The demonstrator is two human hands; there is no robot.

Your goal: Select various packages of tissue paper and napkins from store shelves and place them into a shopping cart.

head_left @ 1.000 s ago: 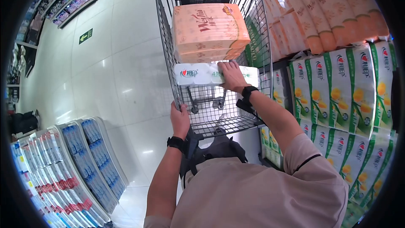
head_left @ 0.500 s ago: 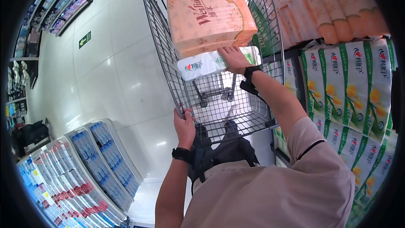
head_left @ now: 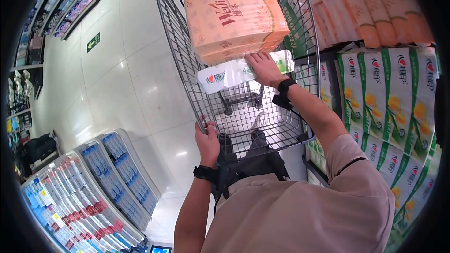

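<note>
White tissue pack (head_left: 229, 75), under the orange pack (head_left: 234, 16) in the upper-centre cart (head_left: 180, 61), is covered by the flattened right hand (head_left: 265, 68) and is best held level, the left hand (head_left: 207, 139) being clenched on the cart rim.

Grey wire shopping cart (head_left: 180, 61) stands ahead of me. In it, the orange plastic-wrapped tissue pack (head_left: 234, 16) sits at the far end. The white plastic-wrapped roll pack (head_left: 225, 75) touches its near side, under my right hand (head_left: 265, 68). My left hand (head_left: 208, 140) is on the cart's near-left rim. Green-and-white tissue packs (head_left: 398, 93) stand shelved to the right.
</note>
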